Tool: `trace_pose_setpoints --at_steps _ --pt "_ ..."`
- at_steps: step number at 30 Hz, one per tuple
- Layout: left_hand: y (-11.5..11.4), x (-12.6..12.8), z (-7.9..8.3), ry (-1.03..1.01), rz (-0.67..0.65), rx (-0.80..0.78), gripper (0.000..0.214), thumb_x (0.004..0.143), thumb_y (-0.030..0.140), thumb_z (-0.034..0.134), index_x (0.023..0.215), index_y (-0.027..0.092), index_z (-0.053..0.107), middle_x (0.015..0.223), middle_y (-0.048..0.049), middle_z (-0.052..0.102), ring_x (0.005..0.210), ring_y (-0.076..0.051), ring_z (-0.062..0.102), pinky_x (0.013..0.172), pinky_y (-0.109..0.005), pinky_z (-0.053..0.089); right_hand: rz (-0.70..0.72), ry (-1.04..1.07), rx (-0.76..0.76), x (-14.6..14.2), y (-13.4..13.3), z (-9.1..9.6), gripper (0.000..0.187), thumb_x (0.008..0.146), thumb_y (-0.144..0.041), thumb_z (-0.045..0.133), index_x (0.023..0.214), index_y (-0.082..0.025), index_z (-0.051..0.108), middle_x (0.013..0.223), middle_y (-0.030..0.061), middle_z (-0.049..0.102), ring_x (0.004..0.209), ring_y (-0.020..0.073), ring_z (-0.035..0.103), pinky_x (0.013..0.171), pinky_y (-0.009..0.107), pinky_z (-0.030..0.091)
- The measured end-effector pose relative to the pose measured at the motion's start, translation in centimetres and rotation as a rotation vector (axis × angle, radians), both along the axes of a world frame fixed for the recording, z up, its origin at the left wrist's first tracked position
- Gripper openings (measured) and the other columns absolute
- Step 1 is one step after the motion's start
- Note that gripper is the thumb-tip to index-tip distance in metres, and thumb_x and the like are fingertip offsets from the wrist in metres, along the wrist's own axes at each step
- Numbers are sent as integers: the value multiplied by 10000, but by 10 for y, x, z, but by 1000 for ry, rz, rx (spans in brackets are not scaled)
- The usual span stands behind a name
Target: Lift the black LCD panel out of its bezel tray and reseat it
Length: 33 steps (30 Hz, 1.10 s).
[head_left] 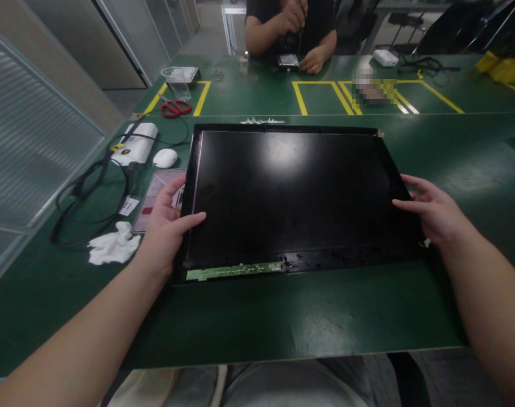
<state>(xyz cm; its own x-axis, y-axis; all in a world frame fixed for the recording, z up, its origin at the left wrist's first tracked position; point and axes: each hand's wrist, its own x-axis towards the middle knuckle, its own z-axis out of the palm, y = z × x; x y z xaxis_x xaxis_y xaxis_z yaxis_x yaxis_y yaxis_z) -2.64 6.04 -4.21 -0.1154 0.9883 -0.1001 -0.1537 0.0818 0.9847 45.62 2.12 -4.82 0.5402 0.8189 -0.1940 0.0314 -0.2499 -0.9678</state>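
Note:
Between my two hands is a black display panel (299, 192), screen side up, over the green table. A narrow green circuit board (236, 271) runs along the left part of its near edge. My left hand (166, 223) grips the panel's left side, thumb on top and fingers at the edge. On the opposite side my right hand (435, 209) holds the right edge the same way, its thumb over the rim. The fingers under the panel are partly hidden. Just beyond my left hand a phone (153, 189) with a lit screen lies partly covered.
Left of the panel are a crumpled white tissue (115, 244), black cables (77, 195), a white mouse (165, 158), a white power bank-like box (136, 144) and red-handled scissors (176, 108). Across the green table (282, 316), another person (291, 34) works on a small device (288, 62).

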Motion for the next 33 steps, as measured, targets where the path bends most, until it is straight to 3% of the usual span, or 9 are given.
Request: trace_pose_setpoints --at_steps 8,15,20,23,29,33 --pt "4 0 4 73 -15 -172 982 606 48 880 1495 264 524 864 27 826 809 -245 814 734 -321 673 14 -64 -42 -2 0 4 604 484 -128 869 1047 -331 784 920 -2 812 909 255 783 907 422 676" --pt "4 8 5 28 58 -160 841 622 48 843 1394 246 578 769 39 787 693 -215 771 645 -290 649 -19 2 -83 -9 -1 11 594 496 -81 828 1032 -339 808 917 -10 812 790 181 758 740 258 666" --pt "3 14 11 48 64 -239 715 716 49 791 1355 293 582 849 21 789 761 -266 814 677 -369 684 -40 -27 -111 -5 -1 8 607 469 -88 821 1005 -373 820 955 1 804 755 191 744 644 260 666" --pt "4 14 10 46 64 -237 713 743 46 755 1383 297 570 876 14 790 776 -263 817 691 -362 684 -46 -45 -123 -3 0 7 617 445 -106 833 994 -388 827 980 13 795 759 197 734 619 257 661" --pt "4 12 7 63 41 -238 688 795 61 728 1419 290 548 1050 -28 812 844 -252 816 665 -321 665 -38 -89 -129 -2 0 7 634 437 -138 835 1015 -397 824 1021 37 783 829 225 738 705 299 680" --pt "4 10 7 63 28 -241 696 787 61 738 1418 286 553 1054 -34 812 834 -254 814 661 -324 666 -37 -98 -120 -1 1 6 633 417 -139 840 993 -401 827 1048 37 778 879 233 738 726 307 683"
